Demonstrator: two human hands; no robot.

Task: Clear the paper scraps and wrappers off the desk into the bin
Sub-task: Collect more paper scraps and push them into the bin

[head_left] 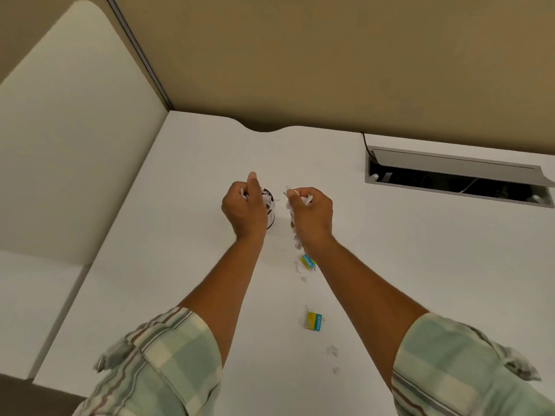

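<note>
My left hand (244, 209) is closed on white paper scraps above a small dark bin (270, 209) that stands on the white desk (420, 265); the hand hides most of the bin. To its right, my right hand (312, 216) grips a bunch of white paper scraps (292, 226) that hang down beside the bin. A yellow and blue wrapper (308, 261) lies just under my right wrist. A second yellow and blue wrapper (314, 320) lies nearer to me. Small white scraps (332, 351) dot the desk near my right forearm.
An open grey cable hatch (456, 181) is set into the desk at the back right, with a black cable (367, 145) running into it. A beige partition (330, 61) rises behind the desk. A white side panel (75, 145) stands along the left edge.
</note>
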